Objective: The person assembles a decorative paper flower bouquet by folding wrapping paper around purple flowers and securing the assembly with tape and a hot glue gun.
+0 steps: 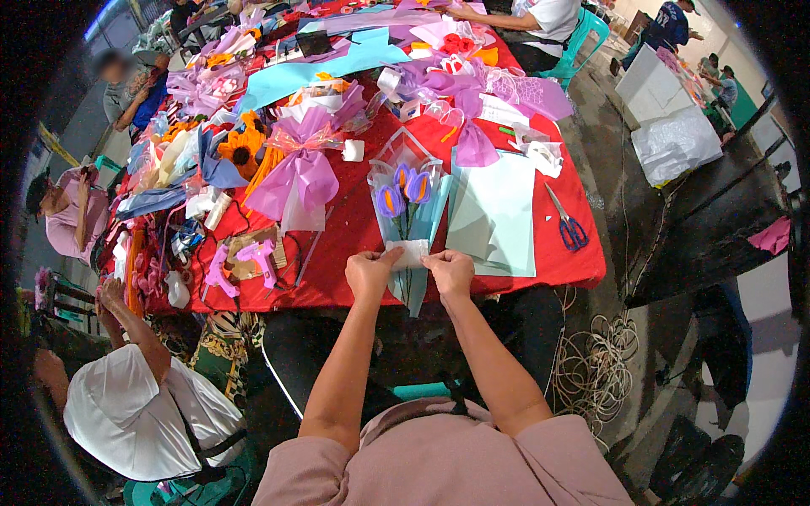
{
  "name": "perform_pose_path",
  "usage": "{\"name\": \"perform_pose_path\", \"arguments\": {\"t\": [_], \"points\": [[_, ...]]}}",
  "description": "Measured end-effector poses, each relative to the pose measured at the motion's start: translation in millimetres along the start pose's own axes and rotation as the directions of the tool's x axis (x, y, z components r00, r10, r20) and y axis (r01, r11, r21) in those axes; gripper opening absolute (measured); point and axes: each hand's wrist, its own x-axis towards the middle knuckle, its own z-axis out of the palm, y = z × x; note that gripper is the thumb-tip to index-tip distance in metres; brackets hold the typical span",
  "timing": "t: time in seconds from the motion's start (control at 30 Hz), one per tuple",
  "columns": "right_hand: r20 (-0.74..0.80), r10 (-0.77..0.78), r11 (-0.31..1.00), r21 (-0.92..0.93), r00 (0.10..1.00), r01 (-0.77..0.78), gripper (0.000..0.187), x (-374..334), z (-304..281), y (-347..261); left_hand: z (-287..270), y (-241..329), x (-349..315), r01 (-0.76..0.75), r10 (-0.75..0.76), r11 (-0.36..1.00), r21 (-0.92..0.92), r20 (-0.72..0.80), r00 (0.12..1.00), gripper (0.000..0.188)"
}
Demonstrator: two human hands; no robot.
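Observation:
My left hand (369, 275) and my right hand (450, 273) each pinch one end of a small white strip (408, 254), perhaps tissue, stretched between them. The strip lies across the green stems (407, 285) of a small bouquet at the table's near edge. Its flowers (391, 201) are purple with orange centres and point away from me. Light blue wrapping paper (432, 221) and a clear sheet with a white border lie under and around them. Close to my right hand is a stack of pale mint sheets (494, 221).
Blue-handled scissors (571, 232) lie on the red cloth (582, 271) at right. Two pink glue guns (256, 260) rest at left, near a purple-wrapped bouquet (297, 169). Several craft materials cover the far side. A person in white (143, 413) sits at my left; coiled cable (595, 363) is on the floor.

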Motion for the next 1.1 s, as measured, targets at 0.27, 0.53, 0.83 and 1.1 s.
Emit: {"name": "perform_pose_path", "arguments": {"t": [0.27,0.53,0.83,1.1], "points": [[0.014,0.042,0.988,0.149,0.999,-0.043,0.012,9,5,11,3,-1,0,0.016,-0.016,1.0,-0.024,-0.004,1.0,0.051],[0.033,0.029,0.996,0.082,0.999,-0.032,0.014,6,1,5,3,-2,-2,0.012,-0.013,0.999,-0.053,-0.019,1.0,0.05],[0.014,0.009,0.998,0.066,1.0,-0.01,0.012,6,2,4,1,3,-5,0.023,-0.024,0.999,-0.041,-0.018,1.0,0.051],[-0.001,-0.032,0.998,0.052,0.999,0.032,0.013,6,6,9,7,-8,4,0.007,-0.008,0.999,-0.039,-0.033,0.999,0.053]]}}
